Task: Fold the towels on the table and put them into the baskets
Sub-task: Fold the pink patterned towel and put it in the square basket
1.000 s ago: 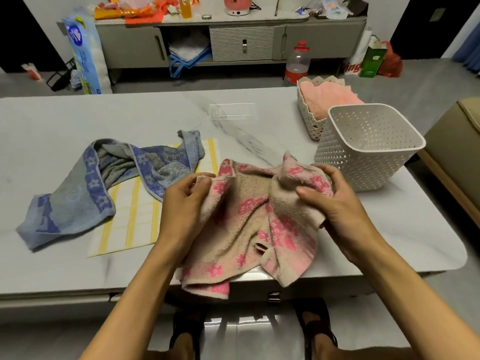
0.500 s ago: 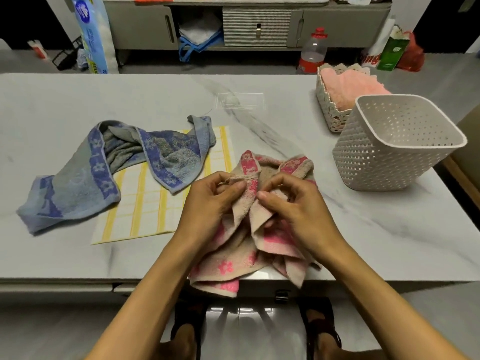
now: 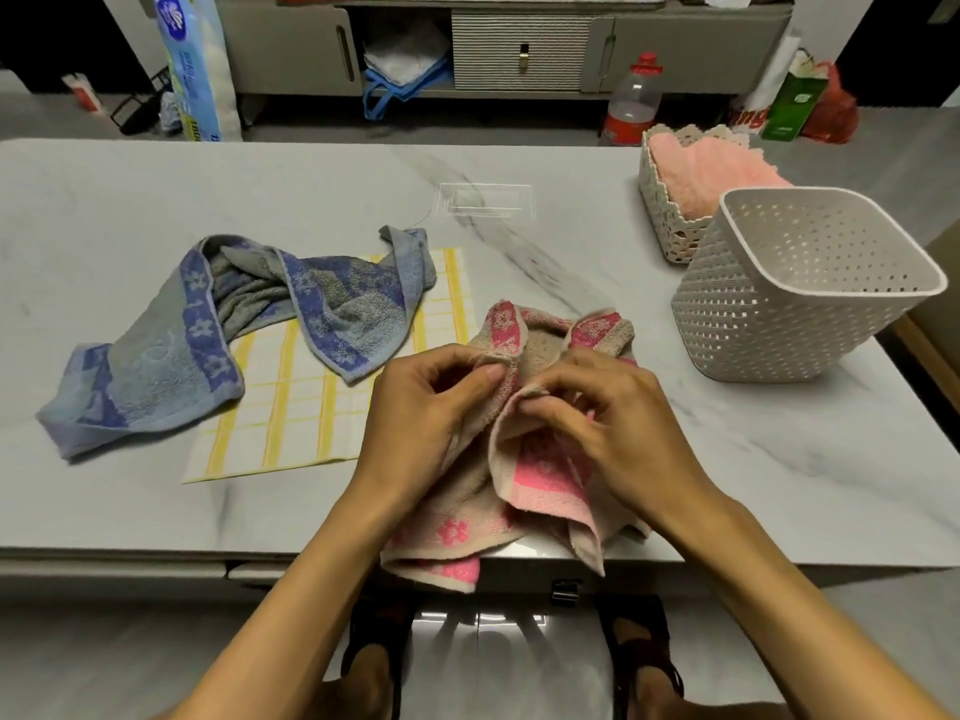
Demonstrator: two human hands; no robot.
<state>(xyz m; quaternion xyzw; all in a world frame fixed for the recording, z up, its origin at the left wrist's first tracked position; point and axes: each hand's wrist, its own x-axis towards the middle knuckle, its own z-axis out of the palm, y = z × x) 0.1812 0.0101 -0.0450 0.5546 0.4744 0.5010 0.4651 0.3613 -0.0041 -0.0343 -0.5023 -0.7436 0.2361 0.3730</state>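
A beige towel with pink flowers (image 3: 540,491) lies bunched at the table's near edge, part of it hanging over. My left hand (image 3: 431,407) pinches one edge of it, and my right hand (image 3: 602,413) pinches another edge just beside, the two hands almost touching. A blue-grey towel (image 3: 208,330) lies crumpled to the left, partly on a white cloth with yellow stripes (image 3: 291,423). An empty white perforated basket (image 3: 800,288) stands at the right. Behind it a lace-edged basket (image 3: 660,210) holds a pink towel (image 3: 711,174).
The marble table (image 3: 156,189) stretches wide to the left and back. A clear plastic tray (image 3: 485,200) lies at its middle back. Beyond stand a grey cabinet (image 3: 519,49), a plastic bottle (image 3: 631,106) and a tissue pack (image 3: 195,65). My feet show below the table edge.
My hands came together from the towel's two sides to its middle, gathering its edges. The towel has bunched up narrower. In the last half second the hands barely moved.
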